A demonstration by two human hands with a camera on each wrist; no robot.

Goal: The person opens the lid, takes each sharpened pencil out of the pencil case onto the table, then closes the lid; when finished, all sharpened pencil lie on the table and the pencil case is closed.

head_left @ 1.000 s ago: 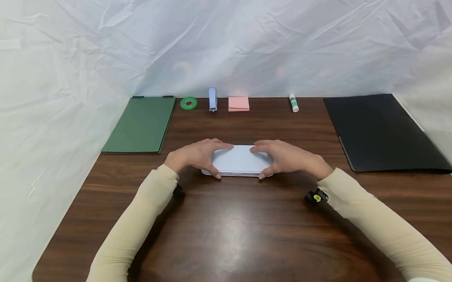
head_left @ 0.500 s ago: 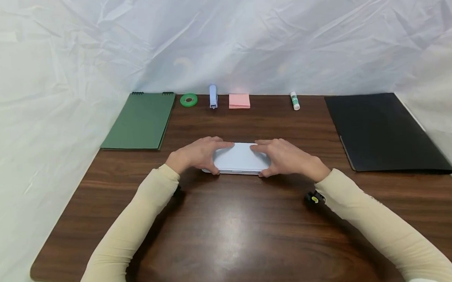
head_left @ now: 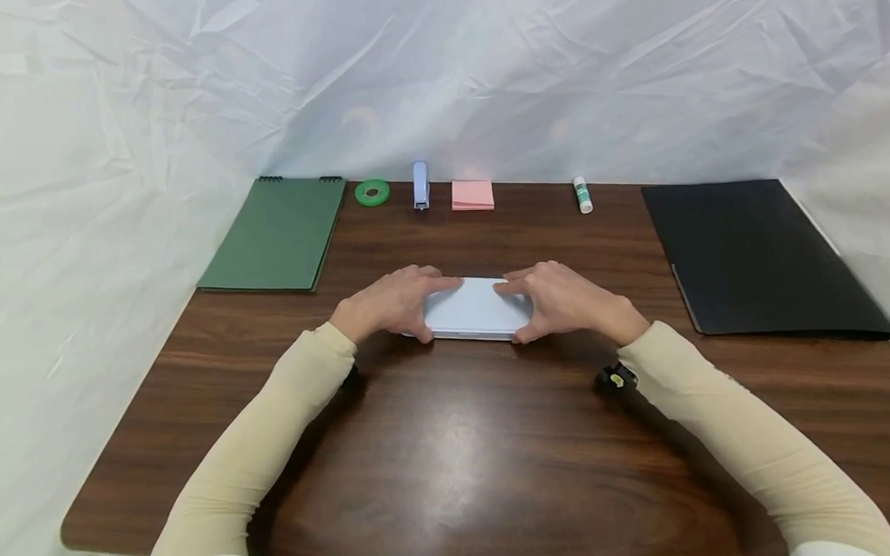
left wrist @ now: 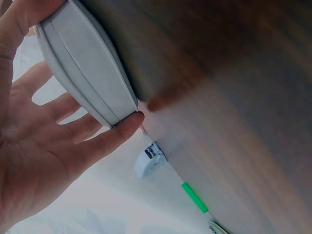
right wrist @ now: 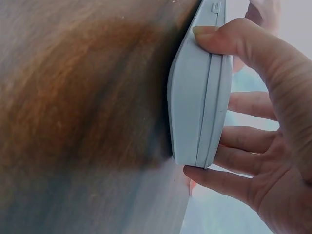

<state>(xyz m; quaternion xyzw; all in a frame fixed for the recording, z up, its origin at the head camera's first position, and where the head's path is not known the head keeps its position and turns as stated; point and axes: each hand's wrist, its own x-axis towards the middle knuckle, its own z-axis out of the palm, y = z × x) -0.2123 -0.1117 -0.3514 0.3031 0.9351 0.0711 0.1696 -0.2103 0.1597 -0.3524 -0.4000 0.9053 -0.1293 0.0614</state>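
Note:
A flat, pale white case point(head_left: 479, 305) with a lid seam lies on the table in the head view, its long side facing me. My left hand point(head_left: 396, 303) grips its left end, thumb at the near edge and fingers spread over the top toward the far edge. At the right end, my right hand point(head_left: 564, 302) holds the case in the same way. In the right wrist view the case's side point(right wrist: 199, 102) shows a seam and a small clasp, with the thumb pressed against it. The left wrist view shows the left fingertips touching the case's rounded end point(left wrist: 90, 63).
Along the back stand a green spiral pad point(head_left: 277, 235), a green tape roll point(head_left: 372, 192), a light blue stapler point(head_left: 421, 185), pink sticky notes point(head_left: 472, 195) and a glue stick point(head_left: 583, 195). A black folder point(head_left: 761, 259) lies at the right. White sheeting point(head_left: 482, 80) hangs behind.
The head view has tilted slightly, so everything on the table sits a little higher in it. Both thumbs have drawn in against the case's near edge; the hands otherwise keep their places.

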